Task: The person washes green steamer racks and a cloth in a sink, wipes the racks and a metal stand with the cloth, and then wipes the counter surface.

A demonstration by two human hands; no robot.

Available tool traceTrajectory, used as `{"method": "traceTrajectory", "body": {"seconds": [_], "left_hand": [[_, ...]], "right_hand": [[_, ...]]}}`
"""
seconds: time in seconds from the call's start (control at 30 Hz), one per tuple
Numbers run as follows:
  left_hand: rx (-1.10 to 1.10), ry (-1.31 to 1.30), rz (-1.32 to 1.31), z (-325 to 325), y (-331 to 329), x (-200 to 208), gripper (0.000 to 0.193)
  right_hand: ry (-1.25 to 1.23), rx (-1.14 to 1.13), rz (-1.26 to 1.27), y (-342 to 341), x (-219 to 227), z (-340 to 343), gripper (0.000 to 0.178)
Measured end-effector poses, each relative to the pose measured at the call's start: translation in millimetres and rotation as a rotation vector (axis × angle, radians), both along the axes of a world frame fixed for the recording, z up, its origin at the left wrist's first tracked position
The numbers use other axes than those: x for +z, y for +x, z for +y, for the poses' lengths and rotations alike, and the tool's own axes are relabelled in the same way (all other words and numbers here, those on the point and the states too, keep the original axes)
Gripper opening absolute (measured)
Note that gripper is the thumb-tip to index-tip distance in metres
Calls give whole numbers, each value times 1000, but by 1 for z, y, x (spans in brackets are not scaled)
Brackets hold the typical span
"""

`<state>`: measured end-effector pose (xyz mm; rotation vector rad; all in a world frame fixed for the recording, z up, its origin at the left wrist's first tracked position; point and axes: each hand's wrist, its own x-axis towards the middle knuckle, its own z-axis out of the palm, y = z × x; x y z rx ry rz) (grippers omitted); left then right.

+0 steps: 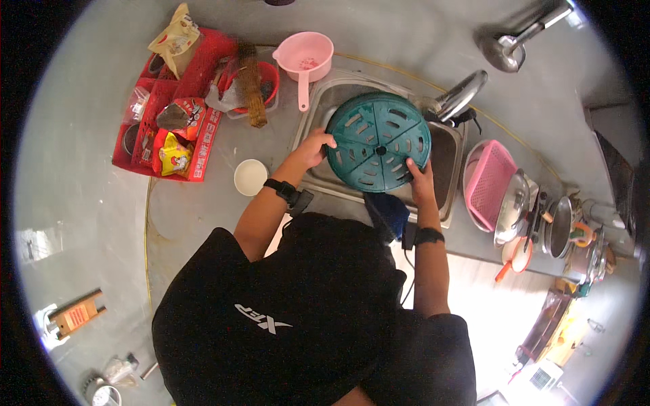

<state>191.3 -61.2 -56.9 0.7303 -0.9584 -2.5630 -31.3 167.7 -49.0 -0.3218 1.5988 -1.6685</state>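
Observation:
Over the sink I hold a round dark-green plastic piece with a slotted face, ribs and a dark centre hole; its exact kind I cannot tell. My left hand grips its left rim, thumb on the face. On the lower right rim, my right hand clasps it the same way, fingers hidden beneath. Much of the basin is covered by the green piece. Just behind its upper right side stands the metal faucet. A dark blue cloth hangs at the sink's front edge.
Left of the sink are a white bowl, a pink dipper and a red box of packaged food. To the right stand a pink basket, a pot lid and pans. A ladle hangs at the back.

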Motion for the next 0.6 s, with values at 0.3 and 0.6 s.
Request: {"method": "traceTrajectory", "body": {"seconds": [0.3,0.6], "left_hand": [[-81,-346,-302,18,8,45,91],[-192,-382,-441,23,-7,46,89]], "right_hand": [[109,63,659,18,68,3,63],[257,70,774,13,37,8,75]]}}
